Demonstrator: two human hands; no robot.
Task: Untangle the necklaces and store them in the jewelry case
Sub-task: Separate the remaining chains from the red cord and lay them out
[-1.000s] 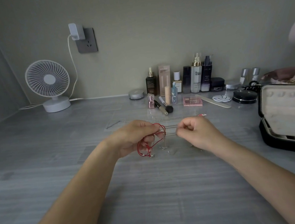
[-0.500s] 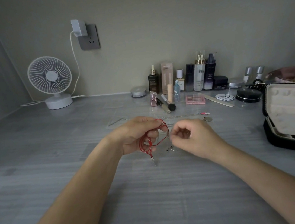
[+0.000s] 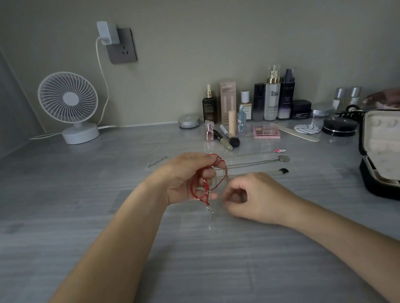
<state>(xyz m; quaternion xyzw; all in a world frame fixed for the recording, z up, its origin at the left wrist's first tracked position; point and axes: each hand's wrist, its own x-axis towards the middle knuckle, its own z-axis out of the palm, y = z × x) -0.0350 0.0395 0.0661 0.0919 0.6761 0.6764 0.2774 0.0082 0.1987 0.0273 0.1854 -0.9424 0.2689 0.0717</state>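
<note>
The left hand (image 3: pixel 187 177) has its fingers curled and pinched on a red cord necklace (image 3: pixel 207 188), holding it up off the grey, wood-grained tabletop (image 3: pixel 101 212). The thin cord hangs in loose loops, with a small silver pendant (image 3: pixel 209 210) dangling below. Just right of the cord, the right hand (image 3: pixel 254 197) has its fingers curled in, thumb close to forefinger. I cannot tell whether they pinch a fine strand.

Behind the cord, three slim silver chains lie straight and side by side on the tabletop, ending in a pink charm (image 3: pixel 280 151), a round silver disc (image 3: pixel 283 158) and a black charm (image 3: pixel 283 171). The left hand covers their near ends.

Far right of the cord stands the jewelry case (image 3: pixel 392 144), black outside, pale and padded inside, with its lid up. Farther back are a makeup brush (image 3: pixel 230 138), a pink palette (image 3: pixel 266 132) and a row of cosmetic bottles (image 3: pixel 272 98). A white desk fan (image 3: pixel 68 101) stands back left.
</note>
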